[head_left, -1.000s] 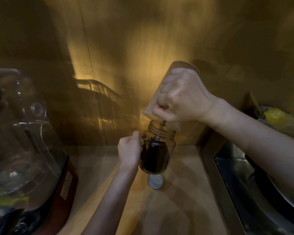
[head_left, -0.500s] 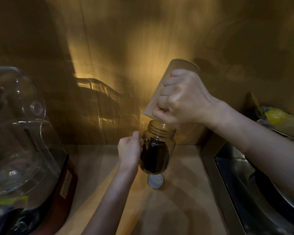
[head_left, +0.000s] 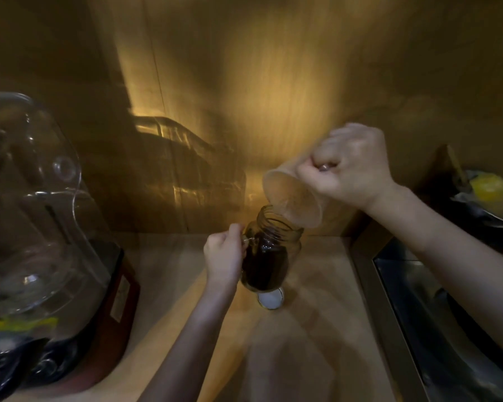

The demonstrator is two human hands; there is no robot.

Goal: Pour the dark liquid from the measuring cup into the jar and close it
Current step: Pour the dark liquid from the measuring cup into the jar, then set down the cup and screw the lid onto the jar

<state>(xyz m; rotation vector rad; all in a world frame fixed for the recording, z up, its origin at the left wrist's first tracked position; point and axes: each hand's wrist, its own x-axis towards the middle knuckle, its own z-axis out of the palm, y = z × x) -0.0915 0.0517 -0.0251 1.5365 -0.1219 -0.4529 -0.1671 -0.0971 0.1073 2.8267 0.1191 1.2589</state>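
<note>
**Cup tipped over the open jar**

The right hand [head_left: 352, 163] has a closed grip on the cup [head_left: 294, 200], fist wrapped round its handle side. The cup lies tilted, its open mouth turned down and toward the camera, its lower rim just above the jar's mouth. The inside of the cup looks pale and filmed; no stream shows.

Below and to the left of that grip stands the jar [head_left: 269, 253] on the worktop [head_left: 317, 329], upright, uncapped, and dark with liquid [head_left: 263, 268] up to about its shoulder. The left hand [head_left: 224, 256] is closed on the jar's left side; what its fingers pinch there cannot be told for certain, though it looks like a handle.

The lid [head_left: 270, 298] lies flat on the worktop just in front of the jar's base, nearer than the left grip. Far left of both grips stands a blender [head_left: 41, 227] with a clear jug. Right of the right forearm lies a steel sink [head_left: 436, 329].
</note>
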